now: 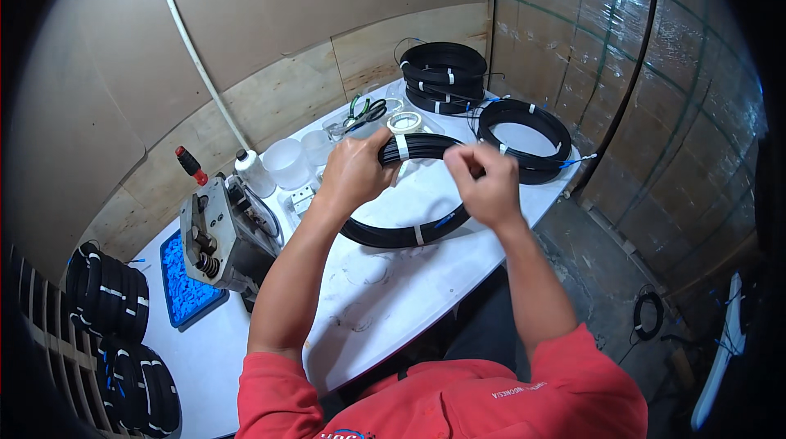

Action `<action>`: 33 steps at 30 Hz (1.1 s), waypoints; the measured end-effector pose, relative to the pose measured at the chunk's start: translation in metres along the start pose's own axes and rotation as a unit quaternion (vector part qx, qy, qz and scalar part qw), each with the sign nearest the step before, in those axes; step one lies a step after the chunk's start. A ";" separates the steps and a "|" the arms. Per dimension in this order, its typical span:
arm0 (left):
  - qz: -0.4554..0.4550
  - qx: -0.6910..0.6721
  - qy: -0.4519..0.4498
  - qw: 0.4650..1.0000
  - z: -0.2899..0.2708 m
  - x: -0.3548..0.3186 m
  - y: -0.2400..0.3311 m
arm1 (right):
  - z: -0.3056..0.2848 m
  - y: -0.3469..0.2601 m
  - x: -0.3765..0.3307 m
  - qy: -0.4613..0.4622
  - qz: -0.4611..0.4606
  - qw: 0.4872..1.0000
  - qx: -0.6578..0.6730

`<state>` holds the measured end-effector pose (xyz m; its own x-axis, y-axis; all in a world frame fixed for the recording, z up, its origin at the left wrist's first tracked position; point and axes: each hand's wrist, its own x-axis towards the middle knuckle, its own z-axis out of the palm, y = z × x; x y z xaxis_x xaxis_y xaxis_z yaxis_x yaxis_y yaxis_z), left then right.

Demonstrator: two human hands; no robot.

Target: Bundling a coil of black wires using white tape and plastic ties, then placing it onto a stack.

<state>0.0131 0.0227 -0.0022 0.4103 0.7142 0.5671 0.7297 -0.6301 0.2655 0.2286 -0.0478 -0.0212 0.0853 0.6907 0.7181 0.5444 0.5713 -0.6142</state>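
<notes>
A coil of black cable (383,237) stands tilted over the white table, bound with white tape bands at its top and bottom. My left hand (358,170) grips its upper left side, the thumb close to the upper band. At the coil's upper right is my right hand (489,187), fingers curled into a pinch; whatever is between them is hidden. A blue connector (446,219) shows on the coil's lower right. Just behind the coil lies a roll of whitish tape (404,122), with black-handled scissors (373,112) to its left.
Stacked black cable coils (442,70) and another coil (532,132) occupy the table's far right. To the left are a clear tub (286,162), a white bottle (255,174), a metal bench machine (229,234) and a tray of blue pieces (190,279). More coils (106,291) sit far left.
</notes>
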 end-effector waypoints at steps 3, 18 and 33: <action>-0.003 0.026 0.006 1.000 -0.004 -0.002 0.010 | -0.003 -0.004 0.058 -0.077 -0.071 0.989 -0.108; -0.055 0.040 -0.006 0.998 -0.006 -0.007 0.026 | 0.038 0.037 0.135 -0.435 0.219 0.841 0.236; -0.057 0.046 -0.023 0.997 -0.006 -0.001 0.028 | 0.015 -0.005 0.134 -0.317 0.049 0.925 0.204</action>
<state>0.0300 0.0023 0.0092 0.3439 0.7943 0.5008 0.8194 -0.5143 0.2530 0.2247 0.0484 0.0737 -0.4588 0.7955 0.3958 0.1887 0.5225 -0.8315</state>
